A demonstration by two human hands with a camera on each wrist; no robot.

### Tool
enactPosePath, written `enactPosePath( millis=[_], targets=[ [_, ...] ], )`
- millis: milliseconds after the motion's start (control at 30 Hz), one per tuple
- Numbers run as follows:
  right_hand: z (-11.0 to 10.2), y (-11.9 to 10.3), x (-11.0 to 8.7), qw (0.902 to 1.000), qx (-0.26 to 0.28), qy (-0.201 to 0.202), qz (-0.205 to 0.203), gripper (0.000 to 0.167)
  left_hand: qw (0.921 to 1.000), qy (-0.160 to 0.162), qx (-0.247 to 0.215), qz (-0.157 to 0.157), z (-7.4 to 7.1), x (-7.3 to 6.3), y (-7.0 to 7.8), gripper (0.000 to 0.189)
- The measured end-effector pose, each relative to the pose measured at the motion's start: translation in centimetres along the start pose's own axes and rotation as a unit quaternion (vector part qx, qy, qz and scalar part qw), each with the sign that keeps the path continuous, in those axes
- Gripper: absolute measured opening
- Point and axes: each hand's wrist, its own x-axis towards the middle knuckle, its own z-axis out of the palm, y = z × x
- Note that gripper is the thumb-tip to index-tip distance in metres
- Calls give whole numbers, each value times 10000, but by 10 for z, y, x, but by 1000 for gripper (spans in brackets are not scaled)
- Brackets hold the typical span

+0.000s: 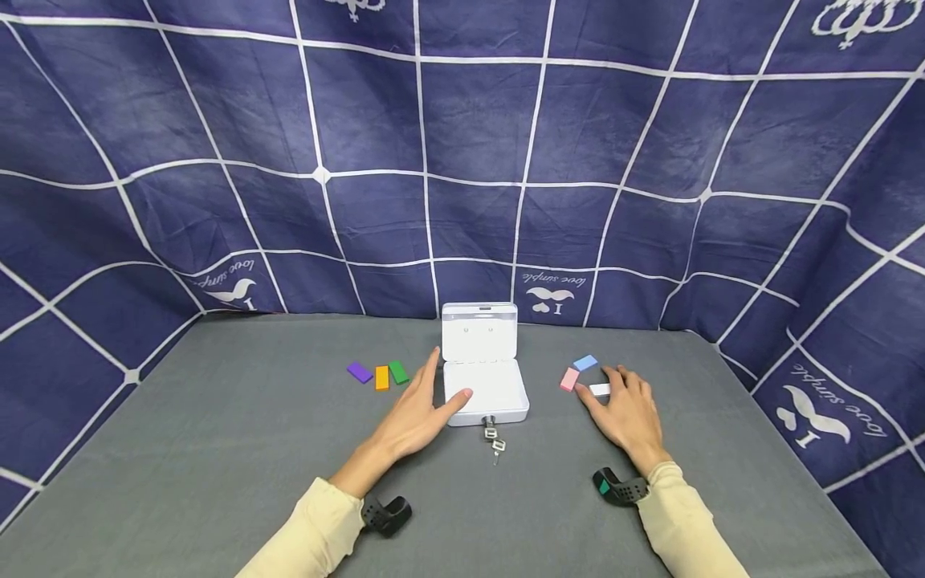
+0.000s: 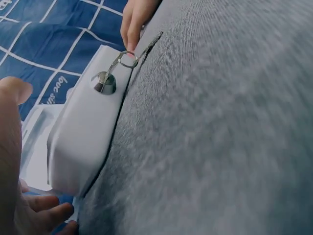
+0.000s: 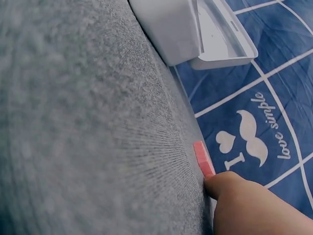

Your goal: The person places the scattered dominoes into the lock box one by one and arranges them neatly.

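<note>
A white metal cash box point(image 1: 470, 419) stands with its lid point(image 1: 479, 341) raised, and keys point(image 1: 498, 445) hang from its front lock. My left hand point(image 1: 413, 417) is at the box's left side, fingers extended and thumb reaching over the front left corner. To the right, my right hand point(image 1: 627, 411) is low over a white block point(image 1: 600, 389), thumb and fingers spread around it, its right end hidden under the hand. Beside the thumb tip lies a pink block point(image 1: 569, 379). A blue block point(image 1: 585, 363) is just beyond.
Left of the box lie a purple block point(image 1: 360, 372), an orange block point(image 1: 381, 378) and a green block point(image 1: 398, 372). The grey tabletop point(image 1: 253, 417) ends at a dark blue curtain point(image 1: 477, 217) with white lines, hanging behind and on both sides.
</note>
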Motion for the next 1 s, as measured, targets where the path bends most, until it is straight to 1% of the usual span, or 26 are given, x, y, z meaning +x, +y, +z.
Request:
enactPosePath(
  millis=[133,300,433,533,633,700,833,1000],
  targets=[
    [1,2,-1,9998,123,175,-44,73,9999,-39,93,116,8,6,0,108],
    [3,1,-1,9989,271,371,-100,69,9990,-36,313,305,11,11,-5,118],
    [2,0,-2,9976,433,534,61,68,9974,3,546,466,13,12,-11,123],
    [0,1,-4,9961,502,694,208,68,9966,112,583,570,16,12,-12,122],
    [-1,3,-7,9954,491,780,258,65,9964,111,603,592,18,12,-13,120],
    [-1,4,-8,9954,490,797,220,62,9964,85,641,552,18,12,-13,120],
    [1,3,-8,9952,503,838,75,54,9965,53,694,459,16,10,-13,118],
    [2,1,-4,9939,495,981,-114,48,9964,71,722,450,14,10,-13,117]
  ],
)
